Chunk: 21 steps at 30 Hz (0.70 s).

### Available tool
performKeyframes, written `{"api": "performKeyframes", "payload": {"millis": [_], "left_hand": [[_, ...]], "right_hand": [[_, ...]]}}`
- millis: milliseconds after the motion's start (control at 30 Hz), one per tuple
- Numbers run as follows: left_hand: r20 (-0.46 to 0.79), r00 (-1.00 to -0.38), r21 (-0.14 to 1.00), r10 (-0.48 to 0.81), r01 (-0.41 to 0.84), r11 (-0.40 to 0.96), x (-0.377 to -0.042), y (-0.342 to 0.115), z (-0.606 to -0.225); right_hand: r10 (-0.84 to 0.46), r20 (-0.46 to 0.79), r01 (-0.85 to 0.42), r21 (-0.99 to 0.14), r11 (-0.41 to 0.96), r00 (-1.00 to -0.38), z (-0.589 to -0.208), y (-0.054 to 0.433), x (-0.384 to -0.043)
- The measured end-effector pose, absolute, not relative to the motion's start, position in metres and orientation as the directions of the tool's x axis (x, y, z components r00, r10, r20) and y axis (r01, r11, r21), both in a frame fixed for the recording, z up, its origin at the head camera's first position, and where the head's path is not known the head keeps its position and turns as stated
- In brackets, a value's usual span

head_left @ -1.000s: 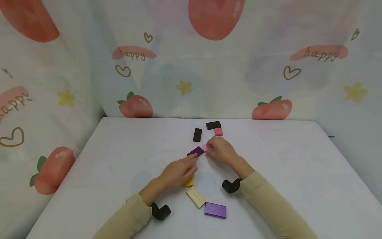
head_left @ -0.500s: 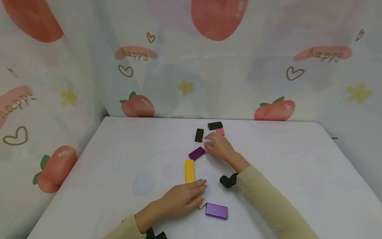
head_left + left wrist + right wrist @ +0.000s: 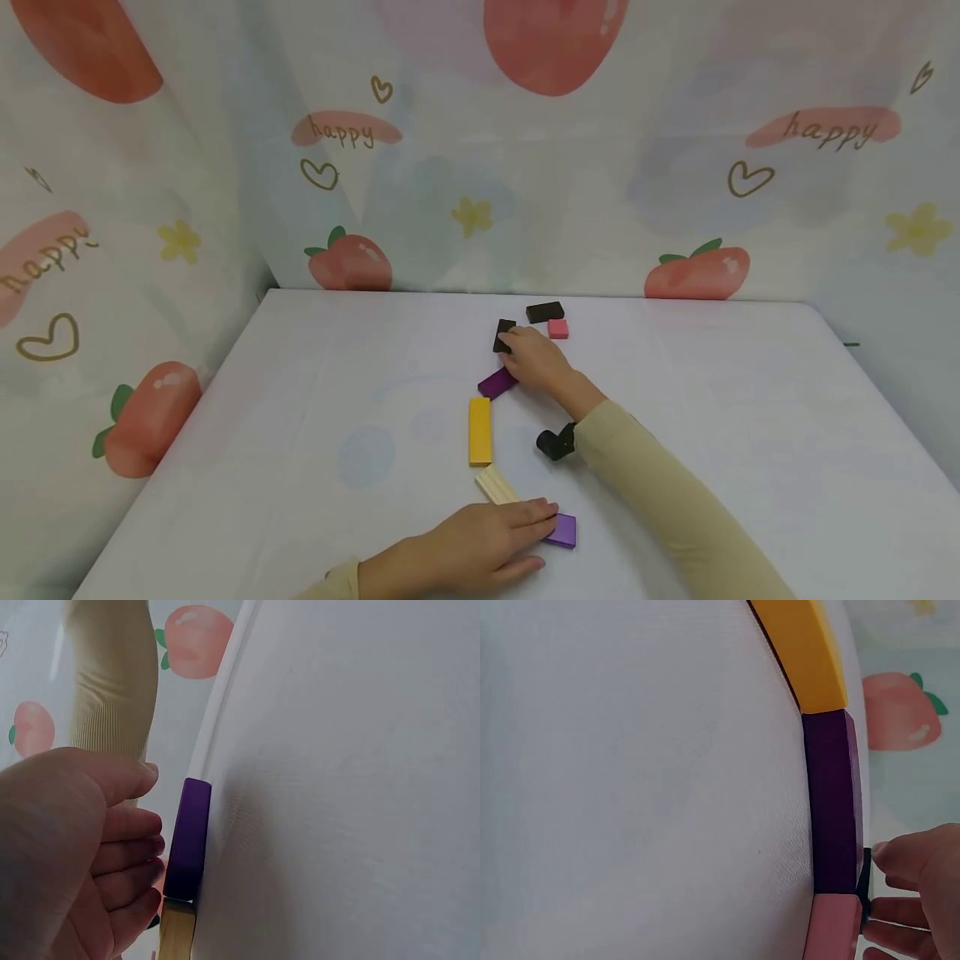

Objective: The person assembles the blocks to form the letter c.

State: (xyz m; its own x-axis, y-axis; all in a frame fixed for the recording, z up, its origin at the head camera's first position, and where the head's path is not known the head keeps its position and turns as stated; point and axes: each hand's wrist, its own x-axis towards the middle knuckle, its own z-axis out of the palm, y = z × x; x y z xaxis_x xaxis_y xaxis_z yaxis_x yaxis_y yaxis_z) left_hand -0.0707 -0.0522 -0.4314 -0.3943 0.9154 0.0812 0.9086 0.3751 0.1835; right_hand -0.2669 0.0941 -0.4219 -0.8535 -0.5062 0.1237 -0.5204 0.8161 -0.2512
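Observation:
My right hand [image 3: 536, 358] reaches over the near end of a dark brown block [image 3: 504, 333]. In the right wrist view its thumb and fingers are spread apart beside that block, which shows as a dark sliver. A pink block [image 3: 834, 926] lies end to end with a dark purple block [image 3: 497, 384]; the hand hides the pink one in the head view. My left hand [image 3: 487, 546] extends over a violet block [image 3: 562, 531], covering its left part and the near end of a pale wooden block [image 3: 497, 485]. Its fingers are extended and grip nothing.
A yellow block [image 3: 480, 432] lies between the purple and pale wooden blocks in a curved row on the white table [image 3: 360, 358]. Behind the right hand lie another dark block [image 3: 545, 312] and a coral pink block [image 3: 558, 329]. A patterned cloth [image 3: 555, 183] hangs behind.
My left hand has moved toward me and right, from the yellow block to the violet one. My right hand has left the pink block and moved left to the dark brown block.

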Motion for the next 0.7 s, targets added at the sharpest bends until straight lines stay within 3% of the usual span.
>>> {"api": "performKeyframes", "payload": {"millis": [400, 700], "left_hand": [[0.075, -0.365, 0.12, 0.928, 0.927, 0.355, -0.067, -0.048, -0.43], [0.085, -0.314, 0.079, 0.946, 0.948, 0.307, -0.066, -0.047, -0.426]], "right_hand": [[-0.487, 0.194, -0.517, -0.162, 0.84, -0.852, -0.421, 0.083, -0.281], [-0.407, 0.138, -0.428, -0.221, 0.876, -0.903, -0.419, 0.078, -0.287]]}}
